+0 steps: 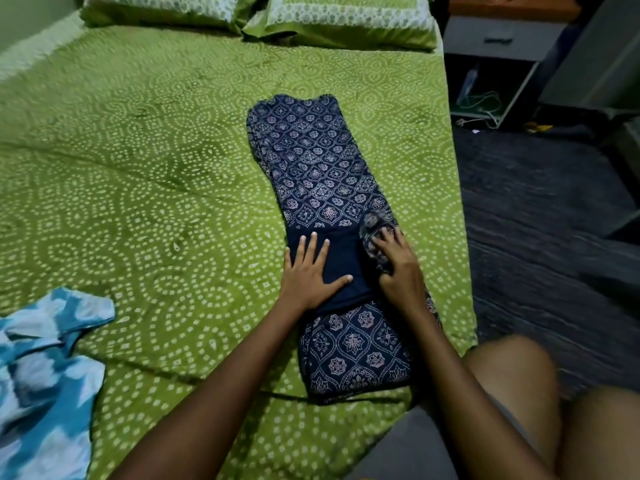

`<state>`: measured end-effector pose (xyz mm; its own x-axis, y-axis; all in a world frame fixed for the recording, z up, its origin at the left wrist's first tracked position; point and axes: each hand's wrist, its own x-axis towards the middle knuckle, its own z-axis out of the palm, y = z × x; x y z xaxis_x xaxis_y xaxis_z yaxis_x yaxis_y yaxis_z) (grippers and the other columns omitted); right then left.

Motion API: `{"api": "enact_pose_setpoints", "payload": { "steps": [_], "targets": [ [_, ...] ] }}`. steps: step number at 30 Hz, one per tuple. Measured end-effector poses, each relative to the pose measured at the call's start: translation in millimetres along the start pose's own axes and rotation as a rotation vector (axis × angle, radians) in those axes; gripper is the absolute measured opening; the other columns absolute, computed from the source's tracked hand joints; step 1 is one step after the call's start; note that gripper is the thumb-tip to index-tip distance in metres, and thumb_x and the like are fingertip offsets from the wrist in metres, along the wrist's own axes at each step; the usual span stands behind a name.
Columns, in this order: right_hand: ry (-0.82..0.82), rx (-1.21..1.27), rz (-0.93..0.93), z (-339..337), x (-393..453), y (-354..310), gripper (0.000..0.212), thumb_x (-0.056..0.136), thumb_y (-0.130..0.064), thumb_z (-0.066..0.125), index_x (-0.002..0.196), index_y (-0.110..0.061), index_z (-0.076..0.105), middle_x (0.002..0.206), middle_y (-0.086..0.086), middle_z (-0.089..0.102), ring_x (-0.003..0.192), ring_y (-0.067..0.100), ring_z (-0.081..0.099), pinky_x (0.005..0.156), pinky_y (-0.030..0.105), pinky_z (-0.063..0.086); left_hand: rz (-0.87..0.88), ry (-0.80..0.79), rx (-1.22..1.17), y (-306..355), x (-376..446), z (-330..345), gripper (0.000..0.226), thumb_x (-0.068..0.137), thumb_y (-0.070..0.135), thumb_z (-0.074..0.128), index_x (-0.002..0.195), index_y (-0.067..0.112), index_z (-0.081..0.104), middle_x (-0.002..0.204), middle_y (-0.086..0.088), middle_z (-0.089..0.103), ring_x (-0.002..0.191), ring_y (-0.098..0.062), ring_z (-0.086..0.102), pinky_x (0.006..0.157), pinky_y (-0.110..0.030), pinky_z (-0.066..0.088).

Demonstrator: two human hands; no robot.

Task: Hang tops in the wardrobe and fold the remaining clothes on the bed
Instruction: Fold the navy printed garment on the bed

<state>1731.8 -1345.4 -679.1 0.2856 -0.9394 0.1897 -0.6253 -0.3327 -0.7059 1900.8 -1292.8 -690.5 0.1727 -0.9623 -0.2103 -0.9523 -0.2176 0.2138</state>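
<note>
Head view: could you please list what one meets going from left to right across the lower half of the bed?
Blue-and-white patterned garment → bare green dotted bedsheet → left hand pressing flat on the long navy printed garment → right hand gripping its bunched edge → dark floor.

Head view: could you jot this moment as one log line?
step: folding | left hand: flat on long navy printed garment | right hand: gripping its folded flap | surface: green dotted bedsheet
</note>
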Motion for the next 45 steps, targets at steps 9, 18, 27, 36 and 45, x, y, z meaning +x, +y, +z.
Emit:
{"api": "enact_pose_setpoints", "payload": {
  "steps": [9,18,27,36,45],
  "targets": [
    [-0.432,-0.571,-0.124,0.0,11.1,23.0,0.080,0.073,-0.042,0.015,0.151,-0.025,0.005,0.159,-0.005,-0.002,0.146,0.011,-0.008,0.116,0.038,-0.013,0.003,-0.053,-0.013,-0.2,4.8,2.3,0.089,0.085,0.073,0.028,0.150,0.024,-0.007,0.157,-0.003,-0.018,0.144,-0.021,-0.018,0.113,-0.051,-0.012],
    [-0.649,-0.678,-0.330,-26.4,-11.1,37.5,0.107,0.059,-0.084,-0.024,0.146,-0.023,-0.007,0.149,-0.005,-0.015,0.137,0.018,-0.028,0.113,0.041,-0.017,0.393,0.183,0.098,59.2,9.5,-13.6,0.059,0.097,0.046,0.010,0.151,0.020,0.006,0.158,-0.001,-0.005,0.146,-0.020,-0.006,0.115,-0.038,-0.012],
    [-0.917,-0.708,-0.453,-98.6,-34.1,60.8,0.081,0.092,-0.012,0.051,0.141,-0.030,-0.011,0.147,-0.014,-0.015,0.137,0.009,-0.017,0.120,0.039,0.000,0.260,-0.057,-0.107,52.0,23.2,1.4,0.054,0.102,0.043,0.023,0.150,0.027,0.006,0.158,0.005,-0.005,0.145,-0.012,-0.008,0.114,-0.043,-0.012],
    [-0.868,-0.254,-0.305,-88.7,14.3,18.2,0.023,0.090,-0.007,0.057,0.109,-0.010,0.069,0.110,0.007,0.068,0.106,0.020,0.060,0.093,0.028,0.042,0.199,-0.180,-0.941,3.7,5.5,-35.6,0.033,0.093,-0.003,0.042,0.122,0.004,0.059,0.123,-0.012,0.061,0.101,-0.012,0.063,0.096,-0.025,0.043],
    [-0.232,0.560,0.624,-45.0,30.4,36.8,0.024,0.094,-0.022,0.054,0.074,-0.010,0.056,0.066,0.002,0.060,0.057,0.012,0.057,0.049,0.021,0.047,-0.425,-0.025,-1.612,-33.3,-12.0,-33.2,0.065,0.094,0.059,0.015,0.088,0.009,0.056,0.071,-0.002,0.046,0.060,-0.011,0.041,0.056,-0.021,0.031]
  ]
}}
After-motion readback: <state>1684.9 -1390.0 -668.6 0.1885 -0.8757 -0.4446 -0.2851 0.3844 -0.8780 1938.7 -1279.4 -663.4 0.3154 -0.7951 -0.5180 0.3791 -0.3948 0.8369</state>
